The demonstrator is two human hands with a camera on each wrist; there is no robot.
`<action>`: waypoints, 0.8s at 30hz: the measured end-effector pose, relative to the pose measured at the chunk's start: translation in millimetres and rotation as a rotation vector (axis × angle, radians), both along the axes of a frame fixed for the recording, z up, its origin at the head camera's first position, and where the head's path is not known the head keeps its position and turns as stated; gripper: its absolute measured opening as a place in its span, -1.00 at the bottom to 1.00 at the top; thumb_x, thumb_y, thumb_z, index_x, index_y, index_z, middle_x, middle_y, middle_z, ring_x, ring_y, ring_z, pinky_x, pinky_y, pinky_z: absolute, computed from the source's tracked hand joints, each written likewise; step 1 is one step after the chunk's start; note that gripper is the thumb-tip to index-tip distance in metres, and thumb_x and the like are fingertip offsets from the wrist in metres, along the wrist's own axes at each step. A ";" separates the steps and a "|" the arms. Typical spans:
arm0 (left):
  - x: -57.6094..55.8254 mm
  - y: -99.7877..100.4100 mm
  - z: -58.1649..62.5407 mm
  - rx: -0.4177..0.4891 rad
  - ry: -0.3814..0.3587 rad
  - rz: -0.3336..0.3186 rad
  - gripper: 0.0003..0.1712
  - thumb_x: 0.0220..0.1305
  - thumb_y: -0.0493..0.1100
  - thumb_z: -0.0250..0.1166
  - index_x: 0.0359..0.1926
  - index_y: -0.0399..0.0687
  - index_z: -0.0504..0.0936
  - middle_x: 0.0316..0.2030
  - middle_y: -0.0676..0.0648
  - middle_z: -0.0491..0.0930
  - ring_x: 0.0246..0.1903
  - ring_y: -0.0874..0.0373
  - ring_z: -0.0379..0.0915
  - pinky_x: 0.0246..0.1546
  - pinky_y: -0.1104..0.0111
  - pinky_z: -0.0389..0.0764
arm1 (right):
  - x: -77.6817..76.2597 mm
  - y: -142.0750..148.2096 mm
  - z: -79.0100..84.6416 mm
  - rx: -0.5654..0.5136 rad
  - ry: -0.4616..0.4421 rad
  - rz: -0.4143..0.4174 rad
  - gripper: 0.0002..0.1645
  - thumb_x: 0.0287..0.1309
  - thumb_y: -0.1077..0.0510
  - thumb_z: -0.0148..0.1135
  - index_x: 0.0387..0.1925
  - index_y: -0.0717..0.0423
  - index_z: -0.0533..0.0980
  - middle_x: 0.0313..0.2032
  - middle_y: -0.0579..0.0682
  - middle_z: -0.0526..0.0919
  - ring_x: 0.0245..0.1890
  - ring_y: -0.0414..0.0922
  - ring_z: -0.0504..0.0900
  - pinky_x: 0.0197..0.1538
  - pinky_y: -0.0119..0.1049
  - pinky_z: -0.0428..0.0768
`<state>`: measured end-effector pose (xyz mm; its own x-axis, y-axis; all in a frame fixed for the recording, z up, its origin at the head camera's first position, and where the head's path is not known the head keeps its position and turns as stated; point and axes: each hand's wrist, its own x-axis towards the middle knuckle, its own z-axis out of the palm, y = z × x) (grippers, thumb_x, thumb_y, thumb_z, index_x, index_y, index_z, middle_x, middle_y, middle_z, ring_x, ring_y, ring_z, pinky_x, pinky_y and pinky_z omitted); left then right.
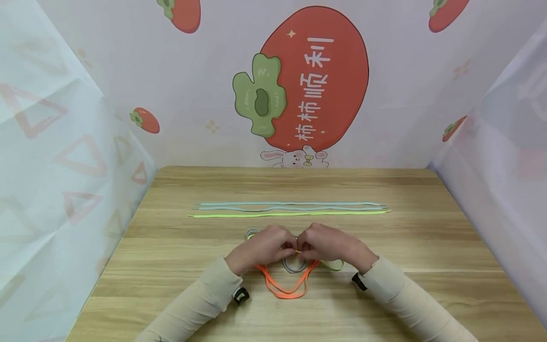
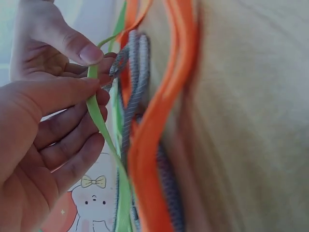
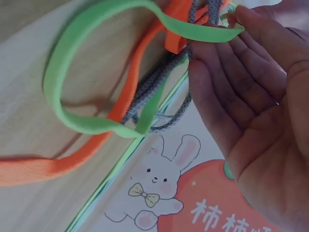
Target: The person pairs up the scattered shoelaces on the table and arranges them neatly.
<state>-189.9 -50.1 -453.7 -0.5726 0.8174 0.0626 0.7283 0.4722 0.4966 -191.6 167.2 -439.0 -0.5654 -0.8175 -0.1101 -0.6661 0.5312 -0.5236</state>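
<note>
Head view. Left grip (image 1: pixel 267 244) and right grip (image 1: pixel 329 242) meet fingertip to fingertip above the bench (image 1: pixel 162 247); my own knuckles hide the pinch here. Orange lace (image 1: pixel 288 296) hangs in a doubled loop below and between them. Beyond my grips, two pale blue laces (image 1: pixel 320 204) and one yellow-green lace (image 1: pixel 239 215) lie straight, side by side, across the bench. Backdrop (image 1: pixel 183 85) carries a large red fruit print (image 1: pixel 342 80) with a white rabbit (image 1: pixel 295 159) at its foot.

Left wrist view. Left grip closed at thumb and forefinger on the flat green lace (image 2: pixel 99 118), remaining fingers loosely bent. My right thumb is just above, also on this lace, so a very short stretch separates the two pinches. From my left fingertips the lace runs down beside the grey cord (image 2: pixel 140 58) and the orange lace. Grey cord is doubled into narrow loops.

Right wrist view. Right grip pinches the green lace at thumb tip; other fingers extended, slightly bent. The lace leaves my thumb in a wide loop, crossing the orange lace. Grey cord lies near my fingertips; exact crossings there I cannot tell.
</note>
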 end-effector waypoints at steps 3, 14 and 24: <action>-0.3 -2.1 4.6 0.024 -0.053 0.051 -0.89 0.46 -0.17 0.40 -0.25 -0.01 0.82 -0.37 0.09 0.78 -0.45 0.44 0.46 -0.37 0.58 0.53 | -1.0 0.2 3.7 -0.034 0.028 0.003 -0.91 0.37 0.25 0.38 -0.30 0.09 0.74 -0.46 -0.18 0.72 -0.52 -0.46 0.47 -0.37 -0.54 0.54; -12.0 -22.1 12.4 0.030 -0.182 0.069 -0.85 0.50 -0.12 0.35 -0.27 0.01 0.77 -0.39 0.13 0.70 -0.43 0.39 0.46 -0.33 0.48 0.55 | -3.6 7.4 15.8 -0.065 -0.066 -0.023 -0.85 0.46 0.24 0.30 -0.23 0.12 0.76 -0.39 -0.05 0.78 -0.59 -0.29 0.60 -0.33 -0.48 0.62; -15.2 -41.3 6.8 0.010 -0.257 0.038 -0.82 0.50 -0.21 0.34 -0.34 -0.04 0.72 -0.45 0.15 0.58 -0.45 0.38 0.37 -0.36 0.49 0.47 | -6.0 19.1 1.7 -0.088 -0.160 -0.007 -0.75 0.51 0.20 0.25 -0.37 0.10 0.68 -0.50 0.00 0.65 -0.54 -0.42 0.39 -0.37 -0.49 0.47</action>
